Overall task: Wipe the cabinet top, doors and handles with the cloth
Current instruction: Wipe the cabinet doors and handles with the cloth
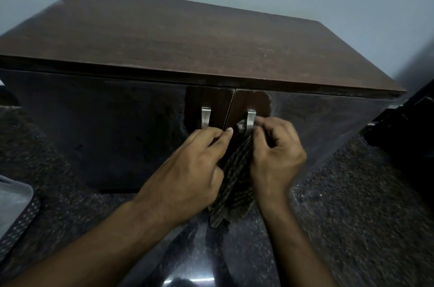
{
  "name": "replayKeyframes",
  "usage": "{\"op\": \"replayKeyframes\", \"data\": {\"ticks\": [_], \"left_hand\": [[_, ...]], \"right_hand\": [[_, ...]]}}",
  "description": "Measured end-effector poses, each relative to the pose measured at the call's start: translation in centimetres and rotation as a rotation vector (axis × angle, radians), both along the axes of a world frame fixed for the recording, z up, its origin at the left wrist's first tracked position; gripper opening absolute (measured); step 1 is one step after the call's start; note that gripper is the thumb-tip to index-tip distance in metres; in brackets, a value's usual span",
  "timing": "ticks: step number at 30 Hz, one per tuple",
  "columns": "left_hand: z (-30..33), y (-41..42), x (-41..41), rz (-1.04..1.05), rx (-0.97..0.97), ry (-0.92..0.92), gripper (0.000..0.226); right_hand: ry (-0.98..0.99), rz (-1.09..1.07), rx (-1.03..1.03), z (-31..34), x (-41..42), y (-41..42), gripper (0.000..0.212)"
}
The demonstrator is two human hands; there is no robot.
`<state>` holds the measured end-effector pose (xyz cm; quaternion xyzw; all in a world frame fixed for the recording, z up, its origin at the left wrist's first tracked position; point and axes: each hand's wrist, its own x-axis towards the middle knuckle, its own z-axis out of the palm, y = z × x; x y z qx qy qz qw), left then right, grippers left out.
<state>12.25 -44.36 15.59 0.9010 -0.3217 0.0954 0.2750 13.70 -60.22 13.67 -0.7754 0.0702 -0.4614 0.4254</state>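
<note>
A low brown wooden cabinet stands against the wall, its top dusty. Its two dark doors meet at the middle; the left door carries a metal handle, and the right door has a metal handle. A dark patterned cloth hangs between my hands, running up to the right handle. My left hand pinches the cloth's left side just below the handles. My right hand grips the cloth at the right handle, fingertips against the metal.
The floor is dark speckled stone. A pale container on a mesh mat lies at the left edge. A black object stands close to the cabinet's right side. A pale wall rises behind.
</note>
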Motion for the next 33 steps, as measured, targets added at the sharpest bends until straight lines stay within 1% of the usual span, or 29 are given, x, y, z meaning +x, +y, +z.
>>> {"op": "replayKeyframes", "data": {"ticks": [3,6,8,10,11,13,15,17,20,22,25,27,29,31,33], "left_hand": [[0.1,-0.3,-0.1,-0.017,-0.002,0.007,0.066],[0.2,-0.4,-0.3,-0.008,0.007,-0.005,0.065],[0.3,-0.1,-0.3,0.027,0.005,-0.014,0.064],[0.4,0.2,-0.2,0.068,-0.02,-0.013,0.062],[0.4,0.3,-0.2,0.081,-0.029,-0.013,0.062],[0.3,0.4,-0.1,0.086,-0.028,-0.013,0.061],[0.2,0.5,-0.2,0.088,-0.019,-0.011,0.061],[0.0,0.6,-0.1,0.081,-0.005,-0.009,0.061],[-0.4,0.7,-0.1,0.061,0.005,0.012,0.061],[-0.5,0.7,0.0,0.072,0.016,0.015,0.06],[-0.4,0.8,0.1,0.13,-0.004,0.008,0.052],[-0.3,0.9,0.2,0.159,-0.037,0.014,0.046],[-0.2,1.1,0.3,0.175,-0.05,0.021,0.044],[-0.3,1.3,0.3,0.17,-0.046,0.021,0.045],[-0.4,1.6,0.3,0.166,-0.035,0.021,0.047]], "right_hand": [[0.025,-0.009,-0.137,-1.6,-0.5,-0.3,0.017],[0.041,-0.028,-0.166,-1.9,-0.6,-0.8,0.02],[0.052,-0.035,-0.054,-2.1,-0.8,-0.8,0.02],[0.074,-0.024,0.137,-2.3,-0.9,-0.3,0.019],[0.079,-0.029,0.187,-2.5,-0.9,0.0,0.019],[0.07,-0.044,0.196,-2.8,-1.0,0.7,0.021],[0.064,-0.052,0.14,-3.2,-1.1,1.4,0.031],[0.086,-0.062,0.041,-3.6,-1.1,1.7,0.038],[0.114,-0.108,-0.045,-4.4,-0.8,1.3,0.026],[0.149,-0.135,-0.012,-4.9,-0.8,1.4,0.021],[0.158,-0.078,-0.024,-5.7,-1.1,2.7,0.02],[0.114,-0.016,-0.092,-5.6,-1.0,3.8,0.019],[0.01,0.0,-0.183,-4.6,-0.7,4.4,0.018],[-0.098,-0.06,-0.291,-2.8,-0.3,4.4,0.012],[-0.131,-0.181,-0.415,-1.5,0.1,4.2,0.009]]}}
